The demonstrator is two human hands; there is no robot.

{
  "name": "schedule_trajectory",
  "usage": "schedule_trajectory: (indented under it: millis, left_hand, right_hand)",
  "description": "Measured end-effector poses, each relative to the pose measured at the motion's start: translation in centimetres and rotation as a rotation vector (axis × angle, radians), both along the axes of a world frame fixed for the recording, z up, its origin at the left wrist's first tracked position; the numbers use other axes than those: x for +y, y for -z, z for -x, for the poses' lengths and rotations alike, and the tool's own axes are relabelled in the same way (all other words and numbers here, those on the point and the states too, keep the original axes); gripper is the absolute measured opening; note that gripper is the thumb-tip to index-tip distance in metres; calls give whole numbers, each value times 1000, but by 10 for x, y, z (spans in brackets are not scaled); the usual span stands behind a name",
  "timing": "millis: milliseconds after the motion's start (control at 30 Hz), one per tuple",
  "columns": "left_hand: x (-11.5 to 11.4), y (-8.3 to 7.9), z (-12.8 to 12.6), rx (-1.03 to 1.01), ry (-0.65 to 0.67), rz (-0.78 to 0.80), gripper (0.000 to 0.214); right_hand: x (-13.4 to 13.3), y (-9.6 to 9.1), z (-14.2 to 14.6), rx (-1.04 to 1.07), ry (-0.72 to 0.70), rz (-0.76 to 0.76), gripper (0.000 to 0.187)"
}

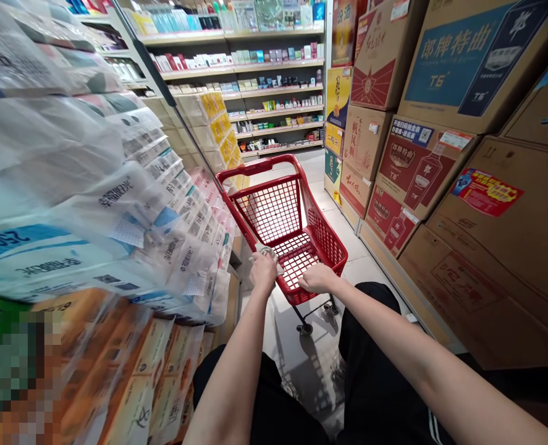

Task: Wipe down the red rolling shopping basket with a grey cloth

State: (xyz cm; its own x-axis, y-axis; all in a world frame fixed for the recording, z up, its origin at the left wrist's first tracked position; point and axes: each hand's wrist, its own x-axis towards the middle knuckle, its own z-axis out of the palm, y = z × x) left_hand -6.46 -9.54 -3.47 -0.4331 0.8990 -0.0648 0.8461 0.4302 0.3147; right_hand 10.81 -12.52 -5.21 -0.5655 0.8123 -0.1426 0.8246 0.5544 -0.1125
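A red plastic shopping cart (322, 238) with a grid basket stands in the aisle, its handle end pointing away from me. My left hand (263, 272) is closed around a crumpled pale cloth (270, 252) at the basket's left rim. At the near end of the basket, my right hand (317, 278) is curled into a closed grip on the red rim. Its fingertips are partly hidden. Below the basket, the dark wheels (304, 329) rest on the floor.
Plastic-wrapped paper packs (130, 198) are piled high on the left, with orange packs (92, 358) below. Cardboard cartons (422, 179) line the right side. A long pole (162, 86) slants near the cart's far left corner. Stocked shelves (274, 62) stand behind.
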Motion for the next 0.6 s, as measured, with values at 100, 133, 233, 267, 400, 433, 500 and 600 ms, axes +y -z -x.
schedule_trajectory:
  millis: [100, 133, 233, 267, 400, 433, 500, 600]
  left_hand:
    - [-22, 9, -14, 4, 59, -41, 38]
    - [-31, 13, -19, 6, 85, -42, 37]
    - [-54, 20, -33, 2, 159, -27, 36]
    - [-59, 21, -37, 2, 173, -24, 36]
    - [-55, 18, -36, 6, 168, 7, 39]
    - [-48, 15, -33, 1, 163, 13, 39]
    - [-32, 9, -24, -14, 143, 20, 40]
    - [-11, -1, -13, -10, 71, 33, 41]
  right_hand:
    - [3, -1, -7, -22, 9, 8, 54]
    - [4, -1, -10, -29, 13, 7, 53]
    - [5, 0, -19, -40, 20, -10, 53]
    - [5, 0, -22, -42, 18, -16, 53]
    - [2, -1, -28, -37, 0, -37, 53]
    - [2, -2, -29, -32, -4, -38, 53]
    - [0, -3, -27, -23, -6, -36, 53]
    - [-1, -4, -21, -11, -4, -30, 53]
